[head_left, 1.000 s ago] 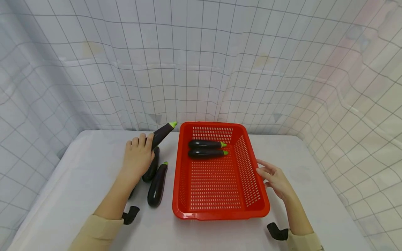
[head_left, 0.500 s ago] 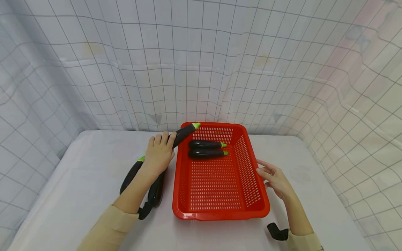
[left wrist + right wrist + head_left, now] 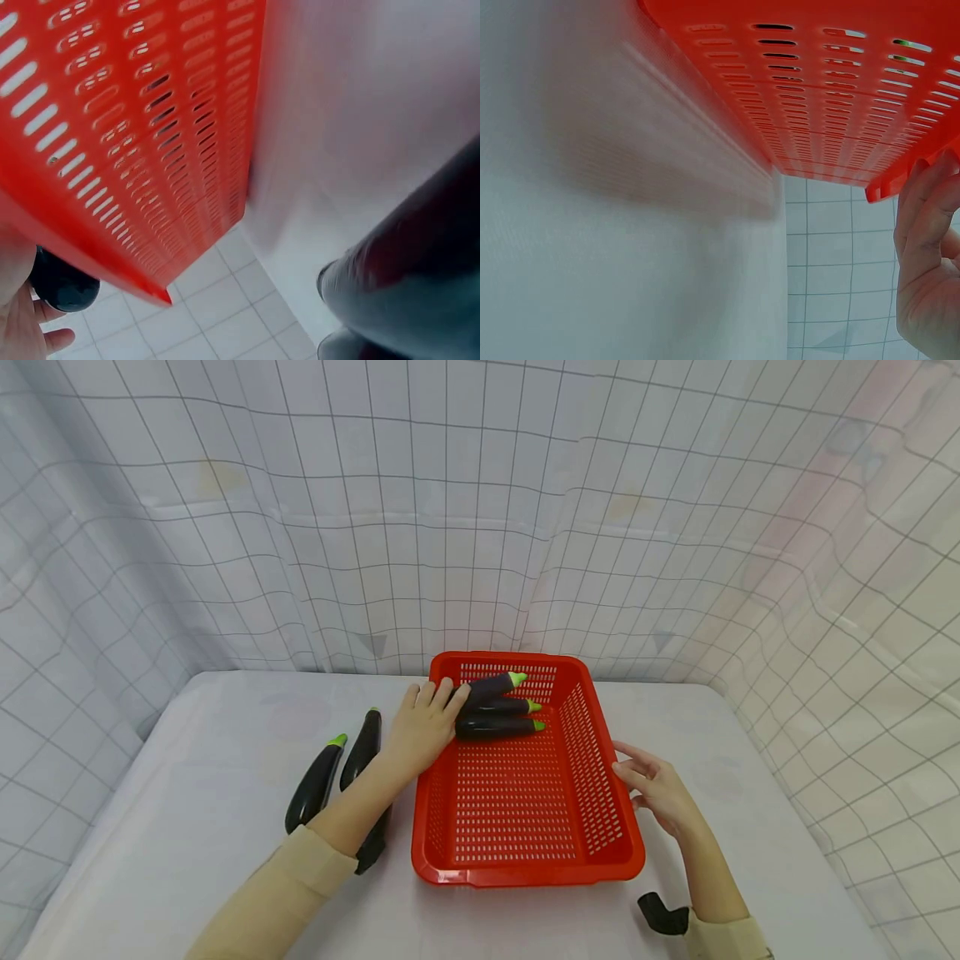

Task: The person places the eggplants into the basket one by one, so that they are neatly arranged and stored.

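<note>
Sleeves of beige cloth (image 3: 273, 893) enter at the bottom, with a small bent black piece (image 3: 663, 914) at the right wrist. On the white cloth-covered table (image 3: 225, 760), 2 loose, glossy dark-purple eggplants (image 3: 315, 783) lie beside the left forearm; it could nudge them into rolling if it swings back low.

Farther in sits a red slotted plastic basket (image 3: 528, 875). The right hand (image 3: 652, 789) touches its right rim; I cannot tell whether it pinches or merely rests there. If that contact is slack, a bump from the left could slide the basket.

The left hand (image 3: 420, 731) reaches over the left rim, grasping the blunt end of a tilted, green-tipped purple eggplant (image 3: 491, 687) at the basket's far end. Just beside it, 2 more green-tipped eggplants (image 3: 498, 727) lie inside; letting go early could make it roll onto them.

Beyond hangs a white grid-patterned curtain (image 3: 480, 527).
</note>
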{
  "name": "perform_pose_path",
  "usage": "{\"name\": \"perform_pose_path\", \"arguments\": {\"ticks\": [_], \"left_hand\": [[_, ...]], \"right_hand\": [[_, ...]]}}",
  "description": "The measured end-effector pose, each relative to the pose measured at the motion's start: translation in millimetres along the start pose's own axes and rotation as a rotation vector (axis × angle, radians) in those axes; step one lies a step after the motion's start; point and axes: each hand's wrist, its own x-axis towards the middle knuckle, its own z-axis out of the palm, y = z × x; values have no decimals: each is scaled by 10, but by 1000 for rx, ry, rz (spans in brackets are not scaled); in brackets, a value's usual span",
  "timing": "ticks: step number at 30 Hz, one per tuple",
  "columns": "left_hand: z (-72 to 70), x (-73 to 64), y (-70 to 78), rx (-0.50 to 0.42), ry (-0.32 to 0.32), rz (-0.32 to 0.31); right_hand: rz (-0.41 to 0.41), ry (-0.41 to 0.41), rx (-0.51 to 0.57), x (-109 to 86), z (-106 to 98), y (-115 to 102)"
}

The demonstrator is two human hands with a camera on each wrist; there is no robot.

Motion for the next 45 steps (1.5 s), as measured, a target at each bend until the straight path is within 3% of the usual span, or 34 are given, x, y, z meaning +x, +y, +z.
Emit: {"name": "perform_pose_path", "arguments": {"ticks": [3,10,17,23,28,34,37,45], "left_hand": [[38,28,58,-6,-14,30],[191,88,132,14,48,109],[288,122,192,25,14,178],[324,167,262,46,-73,205],[341,189,325,94,-195,197],[372,197,387,119,-255,214],[377,199,408,113,-288,204],[376,236,450,119,-453,176]], "right_hand": [[-1,-2,6,-1,-3,6],[-5,-3,9,8,-7,11],[-3,2,12,3,-10,23],[-2,2,15,7,-10,27],[-4,-3,15,11,-13,30],[-3,-1,22,11,-10,35],[-7,-7,21,12,-9,33],[-1,-5,11,12,-16,38]]}}
